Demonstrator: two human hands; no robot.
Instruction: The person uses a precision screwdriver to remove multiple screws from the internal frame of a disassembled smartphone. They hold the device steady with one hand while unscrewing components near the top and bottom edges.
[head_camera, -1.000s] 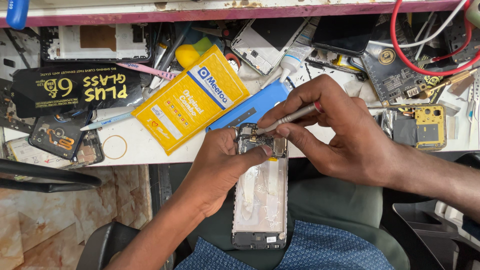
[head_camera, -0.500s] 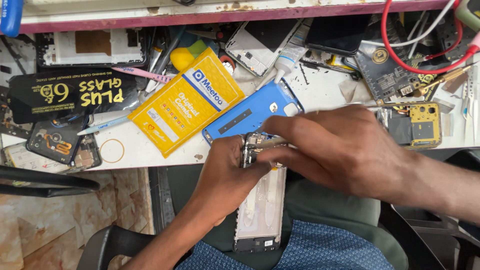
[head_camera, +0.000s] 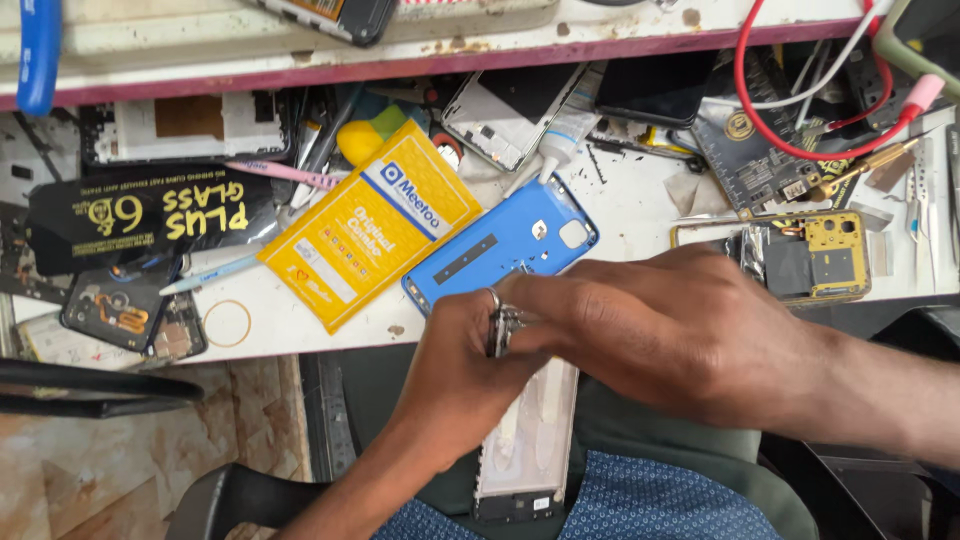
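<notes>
While the opened phone frame (head_camera: 527, 440) lies lengthwise over the person's lap, its lower end toward the body, both hands meet at its upper end. The left hand (head_camera: 462, 375) is curled around the frame's top and grips it. The right hand (head_camera: 665, 335) reaches across from the right, fingers pinched narrowly at a small metal part (head_camera: 499, 325) beside the left thumb; whether it holds a tool I cannot tell.

Just beyond the hands, at the bench (head_camera: 640, 205) edge, lies a blue phone back cover (head_camera: 505, 250), tilted. Left of it lies a yellow rectangular packet (head_camera: 365, 230) with a blue-and-white label at its upper corner. Farther left is a black flat packet (head_camera: 150, 212) with yellow lettering. At the far right, red and white wires (head_camera: 800, 150) loop over a circuit board (head_camera: 750, 160).
</notes>
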